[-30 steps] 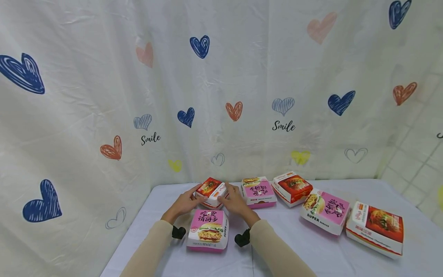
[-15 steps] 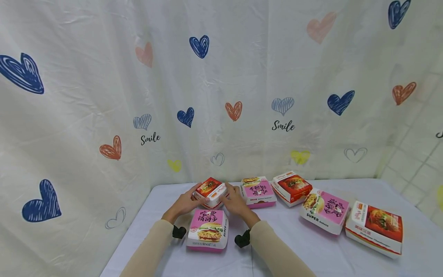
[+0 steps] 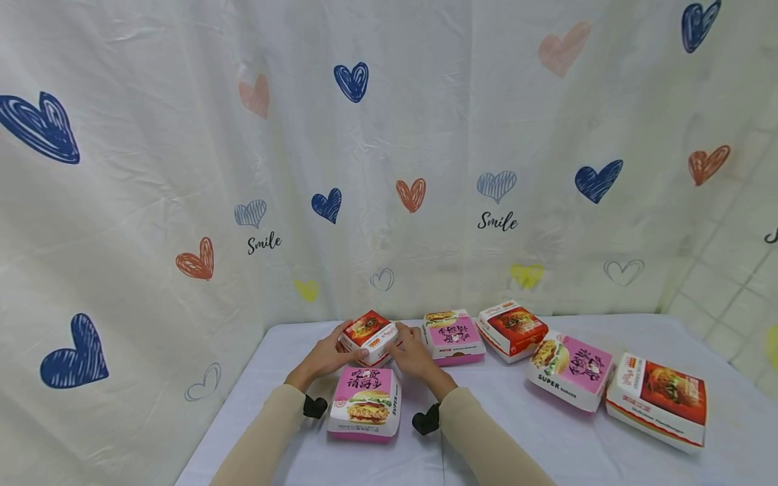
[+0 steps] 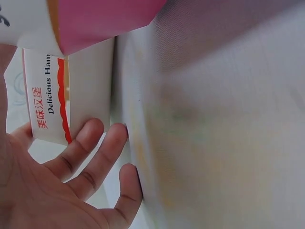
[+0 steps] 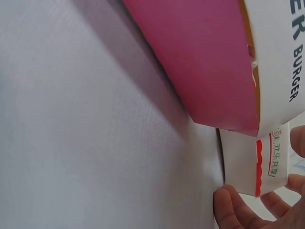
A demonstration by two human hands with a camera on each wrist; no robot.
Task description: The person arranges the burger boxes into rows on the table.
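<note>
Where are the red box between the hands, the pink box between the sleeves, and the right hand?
Held red box (image 3: 369, 334): head view, on its printed top.
Nearest pink box (image 3: 365, 403): head view, on its printed top.
Right hand (image 3: 417, 355): head view, on the back of the hand.

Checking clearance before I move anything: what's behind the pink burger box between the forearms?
A red-and-white burger box, held between the left hand and right hand. The pink box covers its own back side, so whether the two boxes touch cannot be seen.
</note>
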